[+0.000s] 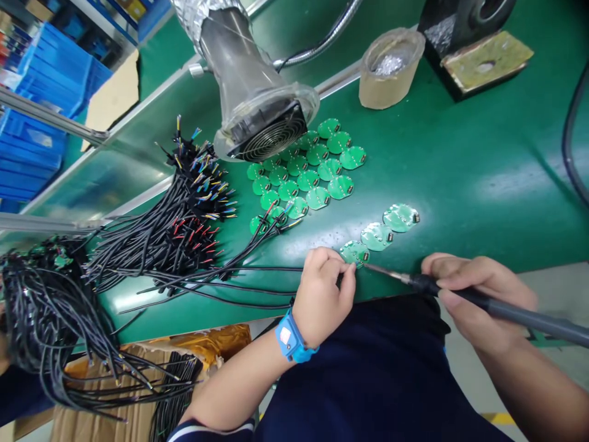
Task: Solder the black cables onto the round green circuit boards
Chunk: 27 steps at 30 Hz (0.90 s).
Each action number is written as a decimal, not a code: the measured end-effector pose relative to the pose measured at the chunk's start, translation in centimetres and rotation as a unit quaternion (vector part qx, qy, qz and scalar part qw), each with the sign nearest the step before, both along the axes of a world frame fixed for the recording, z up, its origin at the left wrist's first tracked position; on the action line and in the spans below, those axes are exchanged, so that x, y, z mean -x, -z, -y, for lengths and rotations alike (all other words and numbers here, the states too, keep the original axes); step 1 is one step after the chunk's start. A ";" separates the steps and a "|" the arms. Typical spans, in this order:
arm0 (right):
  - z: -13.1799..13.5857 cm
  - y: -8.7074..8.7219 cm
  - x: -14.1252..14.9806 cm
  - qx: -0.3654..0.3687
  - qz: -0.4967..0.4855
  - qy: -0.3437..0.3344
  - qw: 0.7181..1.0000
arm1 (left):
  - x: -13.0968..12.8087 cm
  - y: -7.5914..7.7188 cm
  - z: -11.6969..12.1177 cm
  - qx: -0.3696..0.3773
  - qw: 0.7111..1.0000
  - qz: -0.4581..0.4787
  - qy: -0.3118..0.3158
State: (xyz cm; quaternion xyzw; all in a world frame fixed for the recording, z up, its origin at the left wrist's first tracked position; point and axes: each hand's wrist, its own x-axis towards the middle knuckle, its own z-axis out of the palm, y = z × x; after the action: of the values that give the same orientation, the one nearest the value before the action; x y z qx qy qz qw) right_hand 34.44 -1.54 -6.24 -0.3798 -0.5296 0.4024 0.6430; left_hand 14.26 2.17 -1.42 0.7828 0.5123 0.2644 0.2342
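Observation:
My right hand (488, 291) is closed around the dark handle of a soldering iron (538, 320), whose thin metal tip points left and meets the edge of a round green circuit board (353, 252). At that same board, my left hand (324, 294) pinches the end of a black cable (276, 268) that runs in from the left; the exact wire ends are hidden by my fingers. A blue wrist strap (292, 337) circles my left wrist. Two more round boards, one in the middle (376, 236) and one farther right (400, 217), lie in a slanting row with the first.
Rows of green boards (308, 179) lie beneath a fume extractor fan (271, 132). Bundled black cables (142, 236) with bared coloured ends cover the left. A tape-wrapped cup (386, 73) and an iron stand (488, 61) stand behind. Blue bins (55, 67) and a cardboard box (92, 405) flank the bench.

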 end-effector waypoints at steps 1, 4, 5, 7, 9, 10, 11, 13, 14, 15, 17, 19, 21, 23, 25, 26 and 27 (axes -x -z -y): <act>0.0 0.0 0.0 -0.001 0.004 -0.001 1.000 | 0.0 0.1 0.1 -0.009 1.000 -0.004 0.003; -0.1 -0.2 0.1 -0.001 0.019 -0.001 1.000 | 0.0 0.4 0.2 -0.028 0.999 -0.018 0.008; -0.2 -0.3 0.1 -0.001 0.024 -0.001 1.000 | 0.1 0.4 0.2 -0.033 0.999 -0.023 0.008; -0.2 -0.6 0.3 -0.006 0.039 -0.003 0.999 | 0.1 0.6 0.3 -0.044 0.998 -0.032 0.010; -0.3 -0.9 0.4 -0.014 0.055 -0.010 0.998 | 0.2 0.7 0.4 -0.057 0.998 -0.039 0.012; -0.3 -1.0 0.4 -0.019 0.061 -0.014 0.998 | 0.2 0.8 0.5 -0.061 0.997 -0.040 0.014; -0.2 -1.1 0.4 -0.023 0.063 -0.015 0.998 | 0.2 0.8 0.5 -0.063 0.997 -0.041 0.015; -0.2 -1.2 0.4 -0.027 0.062 -0.016 0.998 | 0.2 0.8 0.6 -0.062 0.997 -0.038 0.018; -0.1 -1.2 0.3 -0.027 0.060 -0.015 0.998 | 0.2 0.8 0.6 -0.061 0.997 -0.036 0.018; -0.1 -1.2 0.3 -0.027 0.058 -0.012 0.998 | 0.2 0.8 0.7 -0.061 0.997 -0.035 0.017; -0.1 -1.2 0.3 -0.023 0.056 -0.007 0.998 | 0.2 0.8 0.7 -0.061 0.997 -0.035 0.014; -0.1 -1.2 0.3 -0.022 0.058 -0.002 0.998 | 0.2 0.8 0.7 -0.062 0.997 -0.039 0.013; -0.3 -1.4 0.4 -0.028 0.068 -0.003 0.997 | 0.1 0.8 0.7 -0.064 0.997 -0.044 0.014; -0.6 -1.7 0.4 -0.039 0.078 -0.017 0.996 | 0.0 0.8 0.7 -0.065 0.997 -0.050 0.014; -0.7 -1.8 0.4 -0.049 0.086 -0.033 0.994 | 0.0 0.9 0.7 -0.067 0.996 -0.055 0.013; -0.8 -1.8 0.3 -0.052 0.086 -0.037 0.994 | 0.0 0.9 0.7 -0.068 0.996 -0.057 0.013; -0.7 -1.7 0.3 -0.049 0.084 -0.039 0.994 | -0.1 1.0 0.8 -0.069 0.996 -0.058 0.012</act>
State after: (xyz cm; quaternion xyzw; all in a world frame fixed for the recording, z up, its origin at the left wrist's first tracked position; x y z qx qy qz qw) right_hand 34.12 -0.80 -4.50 -0.3592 -0.6156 0.3673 0.5976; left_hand 14.31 1.40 -2.41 0.8175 0.4959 0.2500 0.1527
